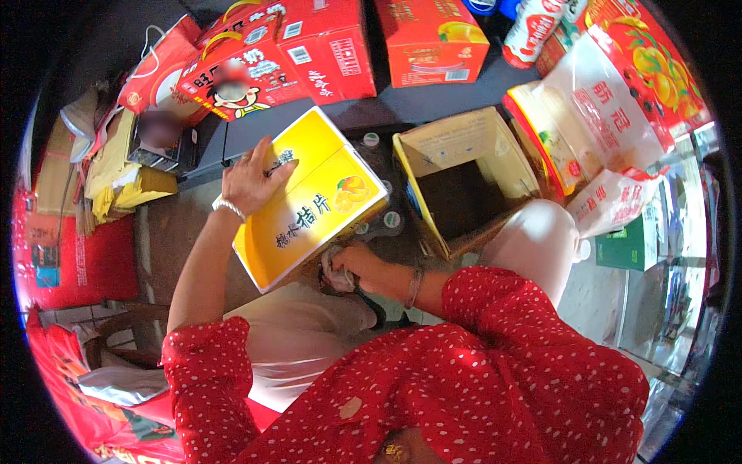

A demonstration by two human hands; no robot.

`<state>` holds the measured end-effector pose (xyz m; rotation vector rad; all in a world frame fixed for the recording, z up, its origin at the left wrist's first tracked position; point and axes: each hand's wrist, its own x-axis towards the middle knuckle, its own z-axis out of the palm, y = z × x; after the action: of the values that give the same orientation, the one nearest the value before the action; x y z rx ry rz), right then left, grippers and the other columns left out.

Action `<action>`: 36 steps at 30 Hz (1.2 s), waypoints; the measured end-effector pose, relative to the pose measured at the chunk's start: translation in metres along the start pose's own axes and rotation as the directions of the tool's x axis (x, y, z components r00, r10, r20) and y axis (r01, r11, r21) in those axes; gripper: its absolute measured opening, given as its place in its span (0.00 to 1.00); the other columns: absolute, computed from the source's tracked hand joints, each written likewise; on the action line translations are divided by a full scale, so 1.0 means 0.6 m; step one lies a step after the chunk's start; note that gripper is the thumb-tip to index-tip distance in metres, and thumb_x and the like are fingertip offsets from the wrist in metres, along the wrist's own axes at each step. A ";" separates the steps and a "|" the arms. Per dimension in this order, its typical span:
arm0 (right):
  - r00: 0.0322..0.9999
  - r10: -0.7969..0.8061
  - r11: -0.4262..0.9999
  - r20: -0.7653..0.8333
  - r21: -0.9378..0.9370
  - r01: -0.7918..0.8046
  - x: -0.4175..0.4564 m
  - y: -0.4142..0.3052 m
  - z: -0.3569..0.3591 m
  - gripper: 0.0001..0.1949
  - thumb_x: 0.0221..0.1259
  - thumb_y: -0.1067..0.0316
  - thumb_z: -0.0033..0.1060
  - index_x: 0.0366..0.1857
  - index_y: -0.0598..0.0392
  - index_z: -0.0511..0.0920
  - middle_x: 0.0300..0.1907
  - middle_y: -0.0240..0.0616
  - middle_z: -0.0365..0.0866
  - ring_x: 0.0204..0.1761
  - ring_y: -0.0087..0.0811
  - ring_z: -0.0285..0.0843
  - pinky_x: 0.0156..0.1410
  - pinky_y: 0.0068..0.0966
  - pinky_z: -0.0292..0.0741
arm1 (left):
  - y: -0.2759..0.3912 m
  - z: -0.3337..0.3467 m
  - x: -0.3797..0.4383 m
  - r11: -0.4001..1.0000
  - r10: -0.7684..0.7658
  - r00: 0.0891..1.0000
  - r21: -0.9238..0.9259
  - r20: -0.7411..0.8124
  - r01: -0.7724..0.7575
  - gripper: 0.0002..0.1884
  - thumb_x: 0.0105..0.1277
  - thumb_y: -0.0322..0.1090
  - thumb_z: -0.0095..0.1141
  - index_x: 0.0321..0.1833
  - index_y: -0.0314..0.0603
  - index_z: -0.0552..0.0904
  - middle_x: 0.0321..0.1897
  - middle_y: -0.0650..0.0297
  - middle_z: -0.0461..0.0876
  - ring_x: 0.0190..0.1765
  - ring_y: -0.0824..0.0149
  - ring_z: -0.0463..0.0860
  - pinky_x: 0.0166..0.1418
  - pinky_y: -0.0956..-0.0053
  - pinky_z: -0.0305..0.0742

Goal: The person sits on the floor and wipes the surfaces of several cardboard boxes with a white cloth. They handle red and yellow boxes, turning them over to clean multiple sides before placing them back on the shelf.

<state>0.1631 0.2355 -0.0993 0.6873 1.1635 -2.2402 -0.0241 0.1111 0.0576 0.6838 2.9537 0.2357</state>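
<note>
My left hand (255,180), with a white beaded bracelet on its wrist, grips a yellow carton (330,168) at its left side, the thumb lying over the upper face. Oranges and dark writing are printed on that face, and the carton is tilted above my lap. Just below its near edge my right hand (359,264) is closed around a crumpled pale cloth (336,275). Part of the cloth is hidden by the fingers. To the right stands an open cardboard box (464,136) with a dark interior, close to my knee.
Red milk cartons (324,52) and an orange-red fruit box (435,46) line the dark tabletop (278,124). Printed plastic bags (608,110) crowd the right. Several round lids (392,220) show between the yellow carton and open box. Folded yellow cardboard (139,188) lies left.
</note>
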 end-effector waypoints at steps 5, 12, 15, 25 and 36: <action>0.816 0.043 0.609 0.576 -0.663 0.436 -0.102 -0.182 -0.040 0.20 0.39 0.75 0.57 0.43 0.59 0.82 0.35 0.38 0.83 0.37 0.28 0.79 0.44 0.31 0.76 | 0.004 0.020 -0.013 0.999 0.007 0.984 0.044 -0.176 0.001 0.37 0.64 0.67 0.45 0.67 0.45 0.69 0.52 0.44 0.79 0.54 0.44 0.79 0.58 0.54 0.71; 0.666 -0.741 0.671 0.083 0.120 0.732 -0.104 -0.450 -0.062 0.22 0.52 0.83 0.48 0.54 0.57 0.76 0.41 0.37 0.81 0.41 0.29 0.81 0.48 0.27 0.80 | -0.005 0.026 -0.024 0.998 -0.017 0.978 0.061 -0.208 0.030 0.34 0.64 0.62 0.49 0.66 0.46 0.71 0.53 0.45 0.79 0.57 0.46 0.77 0.61 0.54 0.69; 0.687 -0.711 0.694 0.148 -0.003 0.720 -0.026 -0.448 -0.021 0.17 0.58 0.78 0.49 0.51 0.57 0.78 0.40 0.34 0.81 0.40 0.26 0.81 0.47 0.24 0.77 | 0.006 0.027 -0.025 0.995 -0.020 0.964 0.084 -0.265 0.043 0.35 0.63 0.64 0.49 0.64 0.45 0.74 0.61 0.51 0.75 0.65 0.52 0.73 0.70 0.51 0.57; 0.873 -0.458 0.872 0.166 -0.107 0.477 0.085 -0.352 -0.032 0.14 0.69 0.59 0.47 0.45 0.55 0.81 0.40 0.34 0.83 0.41 0.26 0.77 0.51 0.27 0.73 | 0.016 0.012 -0.042 0.985 -0.109 0.959 0.102 -0.260 0.140 0.36 0.61 0.69 0.47 0.61 0.47 0.76 0.56 0.52 0.79 0.60 0.53 0.76 0.64 0.54 0.63; 0.752 -0.552 0.169 0.361 -0.834 0.525 -0.122 -0.395 -0.004 0.11 0.61 0.66 0.57 0.43 0.59 0.78 0.33 0.42 0.84 0.34 0.35 0.83 0.39 0.33 0.78 | -0.072 -0.019 -0.013 0.954 0.042 0.990 -0.299 0.134 0.000 0.27 0.65 0.54 0.55 0.63 0.48 0.76 0.50 0.50 0.83 0.52 0.53 0.82 0.55 0.66 0.76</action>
<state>0.0640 0.3706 0.0840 -0.2669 2.6591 -1.4975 -0.0372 0.0682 0.0621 0.6589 2.6969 0.5967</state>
